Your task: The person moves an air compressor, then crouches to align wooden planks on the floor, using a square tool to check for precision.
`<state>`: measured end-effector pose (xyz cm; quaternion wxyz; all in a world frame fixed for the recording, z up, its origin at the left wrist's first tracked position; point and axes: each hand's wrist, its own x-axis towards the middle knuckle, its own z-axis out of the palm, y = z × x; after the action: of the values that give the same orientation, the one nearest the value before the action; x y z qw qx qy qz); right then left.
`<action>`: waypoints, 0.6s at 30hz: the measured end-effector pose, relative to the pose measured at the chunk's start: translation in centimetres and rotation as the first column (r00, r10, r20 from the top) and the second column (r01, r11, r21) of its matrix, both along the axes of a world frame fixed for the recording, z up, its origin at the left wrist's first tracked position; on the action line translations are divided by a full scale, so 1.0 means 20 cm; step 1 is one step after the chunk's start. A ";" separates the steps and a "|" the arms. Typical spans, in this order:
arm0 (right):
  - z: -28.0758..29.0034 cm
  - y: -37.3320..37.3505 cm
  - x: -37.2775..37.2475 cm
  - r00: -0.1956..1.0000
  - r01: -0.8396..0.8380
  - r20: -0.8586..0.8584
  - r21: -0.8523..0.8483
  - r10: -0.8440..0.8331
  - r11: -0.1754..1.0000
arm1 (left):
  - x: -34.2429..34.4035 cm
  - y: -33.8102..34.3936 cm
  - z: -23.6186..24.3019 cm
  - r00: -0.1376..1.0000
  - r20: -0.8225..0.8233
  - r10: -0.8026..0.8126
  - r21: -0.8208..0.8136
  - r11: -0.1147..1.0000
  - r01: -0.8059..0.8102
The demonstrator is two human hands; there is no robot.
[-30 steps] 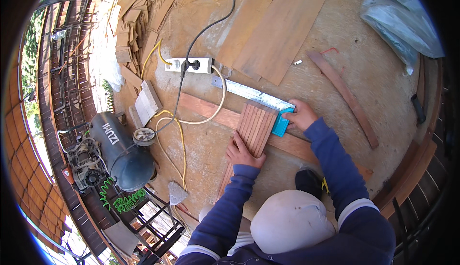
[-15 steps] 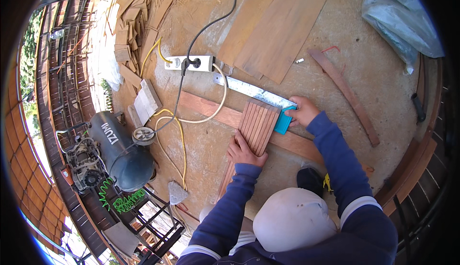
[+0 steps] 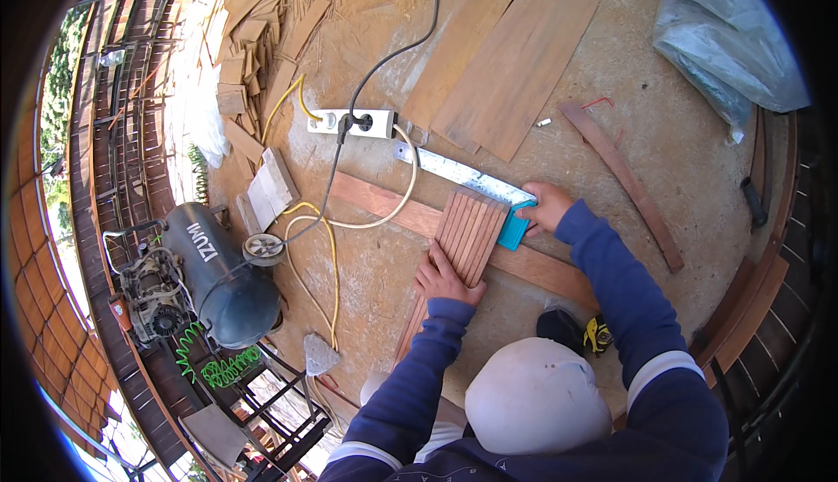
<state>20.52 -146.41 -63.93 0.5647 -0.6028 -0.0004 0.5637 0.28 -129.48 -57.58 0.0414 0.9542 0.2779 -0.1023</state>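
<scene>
A row of narrow reddish-brown wooden strips (image 3: 467, 238) lies side by side, crossing over a longer flat board (image 3: 384, 203). My left hand (image 3: 447, 274) rests across the strips, its fingers at their left and its thumb at their right, holding them together. In my right hand (image 3: 550, 207) is a try square with a teal handle (image 3: 513, 231). That handle sits against the strips' right side. The square's metal blade (image 3: 463, 174) runs leftward along their far ends, its tip by the power strip. My right fingertips are partly hidden behind the handle.
Cables run from a white power strip (image 3: 353, 123). An air compressor (image 3: 218, 277) stands at left. Wide boards (image 3: 511, 63), a curved wood piece (image 3: 624, 185) and plastic bags (image 3: 729, 37) lie beyond. A yellow tape measure (image 3: 597, 335) is beside my shoe.
The whole view has shifted slightly, bringing more of the tape measure into sight. Both hands keep their holds, and the square stays at the strips' far ends.
</scene>
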 end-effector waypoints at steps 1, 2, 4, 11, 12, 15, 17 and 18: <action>-0.01 0.00 0.00 1.000 -0.004 0.005 0.004 0.004 1.000 | 0.00 0.00 0.00 1.000 0.002 -0.002 0.005 1.000 0.002; -0.02 0.00 0.00 1.000 -0.009 0.010 0.009 0.009 1.000 | -0.01 0.00 -0.01 1.000 0.003 -0.005 0.011 1.000 0.005; -0.02 -0.01 0.00 1.000 -0.019 0.011 0.008 0.019 1.000 | -0.01 0.00 -0.01 1.000 -0.008 -0.003 0.014 1.000 0.003; 0.02 -0.01 0.02 0.998 -0.055 0.001 -0.013 0.055 0.998 | -0.01 0.00 0.00 1.000 0.003 -0.011 0.003 1.000 0.011; 0.03 -0.01 0.02 0.998 -0.055 -0.002 -0.016 0.055 0.998 | -0.01 0.00 0.00 1.000 0.008 -0.008 0.004 1.000 0.008; 0.04 -0.02 0.03 0.998 -0.066 0.016 -0.017 0.066 0.998 | -0.01 0.00 -0.01 1.000 0.030 -0.005 0.002 1.000 0.005; 0.02 -0.02 0.03 0.998 -0.066 0.001 -0.009 0.066 0.998 | -0.01 -0.01 -0.01 0.999 0.053 -0.006 -0.001 1.000 0.006; 0.01 -0.01 0.03 0.998 -0.067 -0.003 -0.004 0.067 0.998 | -0.01 -0.01 -0.01 0.999 0.042 0.006 -0.011 1.000 -0.006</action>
<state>21.17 -146.67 -63.67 0.5443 -0.6027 -0.0186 0.5833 0.11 -129.58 -57.70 0.0529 0.9551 0.2794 -0.0834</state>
